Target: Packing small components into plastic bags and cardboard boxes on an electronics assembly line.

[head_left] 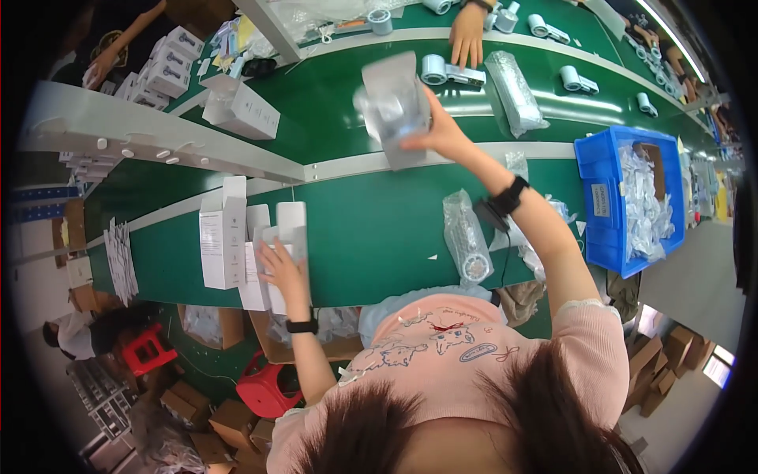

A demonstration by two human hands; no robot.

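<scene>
My right hand grips an open-topped white box, tilted and blurred by motion, above the green bench's raised rail. A clear or shiny shape shows at its opening, too blurred to name. My left hand lies with fingers spread on a group of upright white boxes at the bench's near edge. Just left of these stands a taller white box with its flap raised. A round-headed device in bubble wrap lies between my arms, nearer the right one.
Across the rail, another person's hand touches a round-headed device on the green conveyor. A bubble-wrapped package lies beside it. A blue bin of wrapped parts stands right. Another open white box and a metal post are left.
</scene>
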